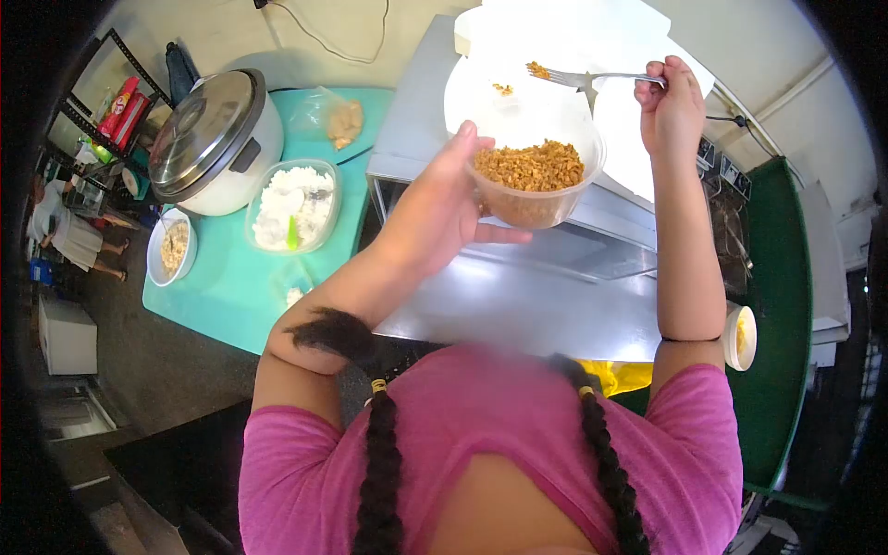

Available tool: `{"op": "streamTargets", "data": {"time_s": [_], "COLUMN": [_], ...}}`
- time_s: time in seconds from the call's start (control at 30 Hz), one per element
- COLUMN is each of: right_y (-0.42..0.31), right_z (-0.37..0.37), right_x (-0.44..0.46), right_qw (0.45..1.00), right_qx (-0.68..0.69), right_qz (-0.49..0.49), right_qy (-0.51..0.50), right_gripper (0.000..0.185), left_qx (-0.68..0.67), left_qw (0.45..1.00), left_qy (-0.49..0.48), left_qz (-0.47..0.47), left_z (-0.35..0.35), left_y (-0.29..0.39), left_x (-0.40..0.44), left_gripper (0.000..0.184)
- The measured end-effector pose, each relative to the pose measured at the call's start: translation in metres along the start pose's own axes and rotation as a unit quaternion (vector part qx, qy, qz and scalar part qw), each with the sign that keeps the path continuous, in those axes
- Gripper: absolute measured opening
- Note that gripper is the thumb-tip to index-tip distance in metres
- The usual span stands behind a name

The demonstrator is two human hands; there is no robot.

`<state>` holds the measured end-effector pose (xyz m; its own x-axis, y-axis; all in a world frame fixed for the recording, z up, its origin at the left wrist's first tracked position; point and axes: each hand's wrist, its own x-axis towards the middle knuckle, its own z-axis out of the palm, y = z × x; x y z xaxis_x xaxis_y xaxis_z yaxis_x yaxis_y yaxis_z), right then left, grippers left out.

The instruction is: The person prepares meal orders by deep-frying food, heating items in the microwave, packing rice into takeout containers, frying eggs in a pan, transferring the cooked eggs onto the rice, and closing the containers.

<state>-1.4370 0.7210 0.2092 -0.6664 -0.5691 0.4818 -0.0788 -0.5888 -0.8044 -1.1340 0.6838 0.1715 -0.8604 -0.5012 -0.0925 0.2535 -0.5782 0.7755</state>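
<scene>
My left grip (435, 217) is closed around a clear plastic tub (546, 211) of brown, crumbly food (529, 167), held up in front of me, above a metal surface (518, 301). My right grip (675, 106) pinches the handle of a fork (615, 77); its tines carry a few brown crumbs over bright white packaging (560, 42). To the left, a turquoise surface (217, 282) bears a large lidded cooker (217, 139) and a container (294, 208) of white food with a green-handled utensil (292, 233).

golden-brown crumbly food (532, 166); clear tub (541, 213); silver fork (615, 76); magenta shirt (490, 407); turquoise tabletop (227, 268); white rice (277, 203); lime-green utensil handle (292, 233); dark-green counter (772, 277).
</scene>
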Motion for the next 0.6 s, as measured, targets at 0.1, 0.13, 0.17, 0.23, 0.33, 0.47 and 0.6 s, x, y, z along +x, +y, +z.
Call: {"op": "streamTargets", "data": {"time_s": [0.1, 0.13, 0.17, 0.23, 0.33, 0.47, 0.6], "right_y": [0.020, 0.027, 0.033, 0.039, 0.039, 0.036, 0.036], "right_z": [0.004, 0.007, 0.008, 0.018, 0.028, 0.034, 0.029], "right_x": [0.018, 0.021, 0.023, 0.023, 0.021, 0.022, 0.027], "right_qw": [0.999, 0.997, 0.997, 0.990, 0.984, 0.974, 0.978], "right_qx": [-0.051, -0.076, -0.076, -0.129, -0.150, -0.188, -0.175], "right_qz": [-0.018, -0.029, -0.030, -0.042, -0.075, -0.094, -0.087], "right_qy": [-0.006, -0.004, -0.003, -0.033, -0.061, -0.086, -0.073], "right_gripper": [0.015, 0.015, 0.015, 0.014, 0.015, 0.016, 0.015], "left_qx": [0.009, 0.007, 0.005, 0.005, 0.006, 0.001, 0.003], "left_qw": [1.000, 1.000, 1.000, 1.000, 1.000, 1.000, 0.999], "left_qy": [0.025, 0.014, 0.003, 0.014, 0.023, 0.017, 0.037], "left_qz": [-0.002, -0.004, -0.006, -0.006, -0.007, 0.000, 0.001], "left_z": [-0.007, -0.014, -0.020, -0.026, -0.032, -0.044, -0.049], "left_y": [-0.004, -0.009, -0.014, -0.022, -0.028, -0.031, -0.034], "left_x": [-0.002, -0.003, -0.005, -0.011, -0.021, -0.028, -0.030], "left_gripper": [0.063, 0.061, 0.059, 0.057, 0.054, 0.052, 0.053]}}
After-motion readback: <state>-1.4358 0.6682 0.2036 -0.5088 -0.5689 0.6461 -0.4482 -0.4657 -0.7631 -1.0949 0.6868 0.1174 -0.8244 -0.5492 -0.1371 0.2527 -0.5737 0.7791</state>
